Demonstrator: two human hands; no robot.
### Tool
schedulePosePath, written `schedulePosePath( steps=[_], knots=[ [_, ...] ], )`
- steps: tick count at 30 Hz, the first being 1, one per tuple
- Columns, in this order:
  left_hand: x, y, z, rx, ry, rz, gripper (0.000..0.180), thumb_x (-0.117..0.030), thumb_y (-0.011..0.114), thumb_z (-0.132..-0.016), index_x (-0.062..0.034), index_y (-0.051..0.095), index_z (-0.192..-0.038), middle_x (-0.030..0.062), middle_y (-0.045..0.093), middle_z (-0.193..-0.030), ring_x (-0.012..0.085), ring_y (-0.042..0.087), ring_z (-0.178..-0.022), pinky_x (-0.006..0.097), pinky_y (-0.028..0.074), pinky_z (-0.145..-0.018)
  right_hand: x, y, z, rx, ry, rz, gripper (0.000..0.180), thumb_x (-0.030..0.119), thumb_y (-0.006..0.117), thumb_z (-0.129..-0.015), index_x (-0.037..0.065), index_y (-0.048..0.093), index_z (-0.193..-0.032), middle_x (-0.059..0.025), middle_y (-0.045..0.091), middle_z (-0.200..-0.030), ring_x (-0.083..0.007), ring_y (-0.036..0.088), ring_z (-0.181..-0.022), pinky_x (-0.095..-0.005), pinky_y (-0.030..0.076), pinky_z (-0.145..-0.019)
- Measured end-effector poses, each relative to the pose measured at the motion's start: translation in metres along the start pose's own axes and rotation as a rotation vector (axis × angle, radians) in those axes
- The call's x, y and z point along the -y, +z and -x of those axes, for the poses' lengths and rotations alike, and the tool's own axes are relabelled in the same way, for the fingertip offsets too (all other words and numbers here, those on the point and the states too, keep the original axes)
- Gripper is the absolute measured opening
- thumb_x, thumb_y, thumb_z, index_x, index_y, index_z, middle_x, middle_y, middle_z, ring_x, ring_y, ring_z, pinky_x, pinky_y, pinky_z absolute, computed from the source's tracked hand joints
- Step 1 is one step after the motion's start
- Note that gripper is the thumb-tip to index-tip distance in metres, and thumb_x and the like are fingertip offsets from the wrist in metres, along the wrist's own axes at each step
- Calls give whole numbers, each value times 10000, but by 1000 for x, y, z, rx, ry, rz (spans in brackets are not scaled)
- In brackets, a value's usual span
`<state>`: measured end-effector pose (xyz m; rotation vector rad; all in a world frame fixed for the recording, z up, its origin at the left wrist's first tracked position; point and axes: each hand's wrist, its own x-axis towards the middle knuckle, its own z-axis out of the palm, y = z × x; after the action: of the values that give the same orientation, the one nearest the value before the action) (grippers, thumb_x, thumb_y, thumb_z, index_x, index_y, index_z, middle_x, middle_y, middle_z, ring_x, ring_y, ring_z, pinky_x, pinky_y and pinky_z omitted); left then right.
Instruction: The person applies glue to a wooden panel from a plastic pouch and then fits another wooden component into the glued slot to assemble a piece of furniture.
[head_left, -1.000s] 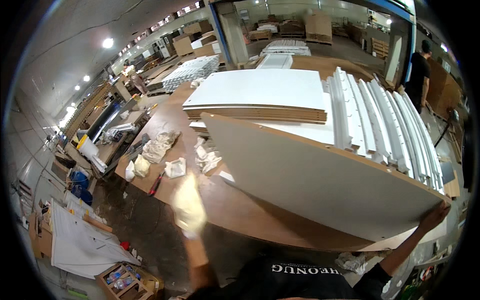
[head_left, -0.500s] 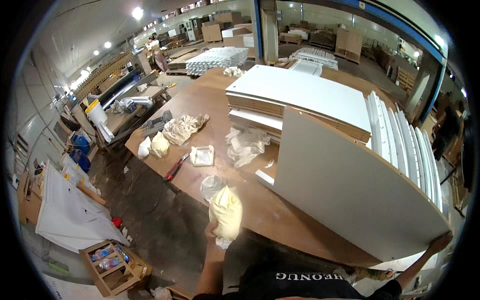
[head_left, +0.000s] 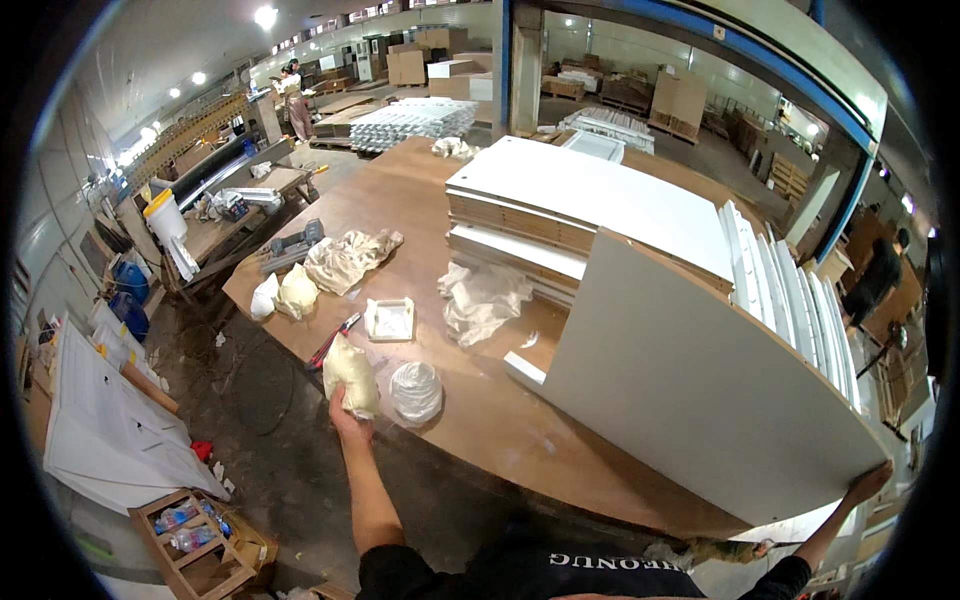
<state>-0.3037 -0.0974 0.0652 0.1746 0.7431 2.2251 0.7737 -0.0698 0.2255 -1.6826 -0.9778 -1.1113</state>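
Two things are in hand: the left hand [head_left: 345, 408] has its fingers wrapped around a crumpled pale yellowish cloth [head_left: 352, 372] at the near edge of the brown wooden worktable [head_left: 470, 420], and the right hand [head_left: 868, 484] grips the lower right corner of a large white flat panel [head_left: 690, 375] with its fingers curled on the edge. That panel stands tilted on its long edge, smooth and matt white on its face, its lower left corner resting on the tabletop. Just right of the cloth lies a round roll of clear plastic film [head_left: 416, 392], close to it but apart. Beyond it sits a small white square tray [head_left: 389, 319]; its contents cannot be made out. Bare tabletop runs between the roll and the panel's foot. Behind the panel lies a stack of white-topped boards [head_left: 590, 200]. Down on the floor at the left, a low wooden crate [head_left: 196, 545] holds plastic bottles
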Motion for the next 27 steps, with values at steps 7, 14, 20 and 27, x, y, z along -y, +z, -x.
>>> schedulePosePath(
  steps=[7, 14, 20, 27],
  knots=[
    [25, -57, -112, -22, 113, -471, 487, -381, 526, -829, -28, 510, -1164, 148, 589, -1044, 289, 581, -917, 399, 463, -768, 8, 1, -14, -54, -38, 86, 512, 357, 241, -972, -4, 402, -1297, -197, 414, -1313, -327, 379, -1225, -393, 294, -1025],
    [17, -15, -97, -477, 443, -1537, 512, -396, 597, -800, -14, 540, -1135, 197, 540, -1127, 320, 536, -1001, 400, 431, -838, 36, -16, -1, -28, 437, -403, 557, 430, 284, -949, 3, 441, -1270, -192, 447, -1282, -341, 457, -1143, -409, 342, -977],
    [45, -6, -114, -420, 562, -1667, 570, -419, 609, -786, -5, 519, -1168, 196, 542, -1144, 363, 491, -1053, 423, 386, -902, 5, -27, -17, -17, 110, -23, 581, 445, 238, -951, 3, 428, -1275, -205, 408, -1315, -340, 393, -1211, -421, 292, -1018],
    [45, 18, -51, -375, 760, -1612, 434, -221, 659, -747, 8, 556, -1101, 200, 559, -1048, 349, 492, -1019, 425, 376, -895, 35, -26, -6, -16, 72, 100, 536, 383, 196, -969, 5, 393, -1294, -203, 431, -1298, -344, 405, -1202, -420, 312, -1003]
  ],
)
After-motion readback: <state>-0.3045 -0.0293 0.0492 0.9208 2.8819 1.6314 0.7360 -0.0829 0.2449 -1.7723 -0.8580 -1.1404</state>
